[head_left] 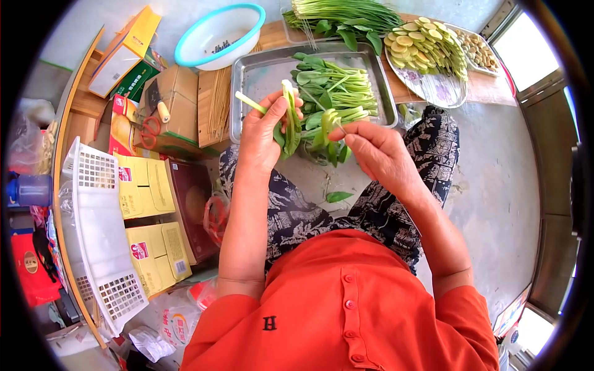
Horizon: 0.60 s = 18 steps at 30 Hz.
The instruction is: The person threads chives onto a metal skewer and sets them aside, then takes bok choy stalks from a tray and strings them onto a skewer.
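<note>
While clasping a few leafy greens [291, 127] in the left hand [263, 131] in the head view, with thumb and fingers closed around the stalks, pinches a thin stick [341, 128] between thumb and forefinger of the right hand [378, 153]. Points the pale stalk ends in the left hand upward and the leaves downward, with a single pale stalk [249, 102] jutting out to the left. Has a second cluster of greens [332, 120] just beside the right fingertips; cannot tell about any piercing of it by the stick. Faces a metal tray [263, 68] beyond both hands, with a larger pile of greens [340, 86] on its right part. Shows a blue-rimmed basin [213, 28] past the tray to the left, green stalks [343, 15] behind it, and sliced vegetables [427, 46] on a plate [447, 94] to the right, near a dish of mushrooms [479, 52]. Includes a bundle of wooden skewers [215, 105] left of the tray, next to a cardboard box [179, 93] and red-handled scissors [150, 131]. Reveals one loose leaf [338, 196] between knees in patterned trousers [294, 213].
</note>
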### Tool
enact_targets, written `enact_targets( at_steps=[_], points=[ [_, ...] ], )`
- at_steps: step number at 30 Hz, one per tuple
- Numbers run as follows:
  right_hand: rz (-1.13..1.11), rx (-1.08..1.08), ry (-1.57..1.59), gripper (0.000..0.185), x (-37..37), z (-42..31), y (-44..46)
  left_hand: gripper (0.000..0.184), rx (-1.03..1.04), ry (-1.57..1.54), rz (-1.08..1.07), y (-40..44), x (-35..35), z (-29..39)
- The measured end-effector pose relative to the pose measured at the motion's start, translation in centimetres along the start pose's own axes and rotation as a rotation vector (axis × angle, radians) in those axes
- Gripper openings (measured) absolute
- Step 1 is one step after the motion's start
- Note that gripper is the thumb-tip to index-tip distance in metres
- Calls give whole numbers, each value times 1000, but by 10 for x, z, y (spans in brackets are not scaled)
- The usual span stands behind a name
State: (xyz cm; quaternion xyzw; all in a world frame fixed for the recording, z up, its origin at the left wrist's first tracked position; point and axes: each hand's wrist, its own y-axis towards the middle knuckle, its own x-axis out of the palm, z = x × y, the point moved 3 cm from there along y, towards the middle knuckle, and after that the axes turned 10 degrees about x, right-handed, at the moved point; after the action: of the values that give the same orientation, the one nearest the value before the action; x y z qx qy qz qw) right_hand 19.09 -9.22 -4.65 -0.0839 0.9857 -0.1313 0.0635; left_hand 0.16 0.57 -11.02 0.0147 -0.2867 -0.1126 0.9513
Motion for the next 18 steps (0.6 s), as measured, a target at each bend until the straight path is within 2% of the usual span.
enact_targets(
  at_steps=[18],
  points=[
    [-48, 38, 16, 23, 2, -3, -1, 33, -12, -71, -62, 1, 5, 6]
  ],
)
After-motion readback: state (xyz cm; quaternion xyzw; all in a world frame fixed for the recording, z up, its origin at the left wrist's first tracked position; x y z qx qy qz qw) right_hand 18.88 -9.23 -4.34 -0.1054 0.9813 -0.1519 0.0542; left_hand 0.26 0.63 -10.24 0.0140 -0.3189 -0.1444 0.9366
